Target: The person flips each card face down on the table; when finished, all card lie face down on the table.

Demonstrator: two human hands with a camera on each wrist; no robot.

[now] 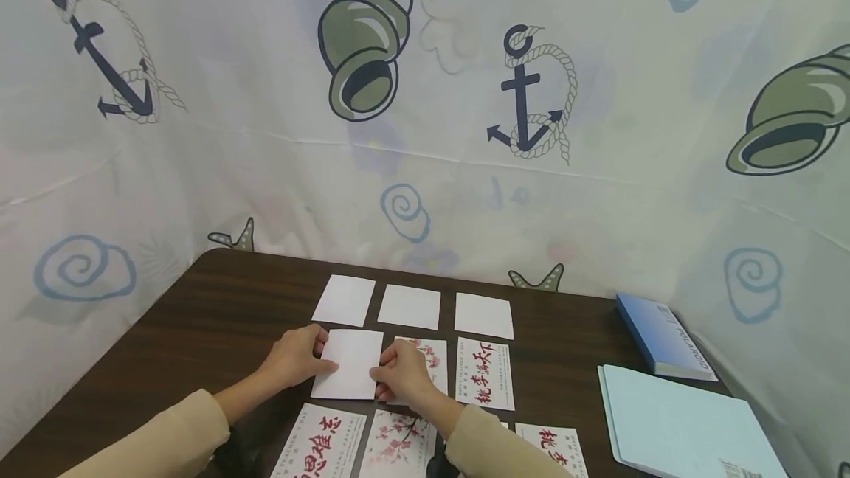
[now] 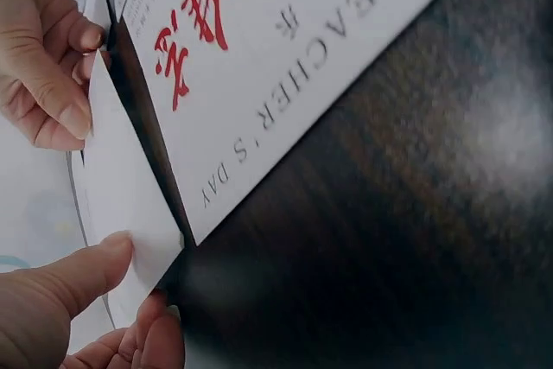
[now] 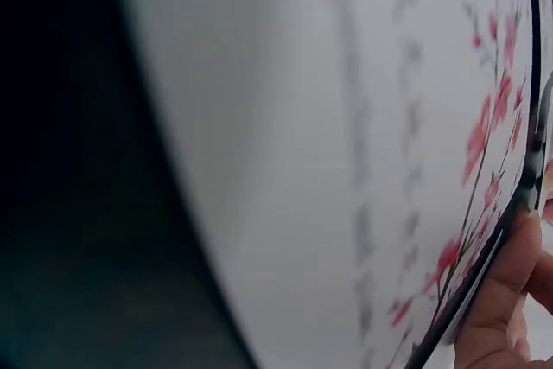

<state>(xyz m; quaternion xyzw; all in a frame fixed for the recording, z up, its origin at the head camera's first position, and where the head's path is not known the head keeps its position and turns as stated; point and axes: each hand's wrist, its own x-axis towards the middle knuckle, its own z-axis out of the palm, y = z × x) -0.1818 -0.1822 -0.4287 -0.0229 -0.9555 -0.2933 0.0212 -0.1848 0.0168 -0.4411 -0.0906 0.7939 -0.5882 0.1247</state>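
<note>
My left hand (image 1: 295,355) pinches the left edge of a blank white card (image 1: 347,364), thumb on top and fingers beneath. At the card's right edge, my right hand (image 1: 408,375) pinches it too, partly covering a pink blossom card (image 1: 434,360). In the left wrist view the white card (image 2: 130,179) is slightly raised and bowed between both hands. Just in front of it lie a red-lettered card (image 1: 321,442) and another blossom card (image 1: 398,445). The right wrist view has a blossom card (image 3: 467,205) close up, with fingers at its edge.
Three blank cards, including one at the left (image 1: 344,301), form the far row. Red-lettered cards lie to the right (image 1: 485,375) and front right (image 1: 554,448). A blue box (image 1: 664,338) and pale blue folders (image 1: 684,419) occupy the right side. A patterned curtain (image 1: 451,109) hangs behind the table.
</note>
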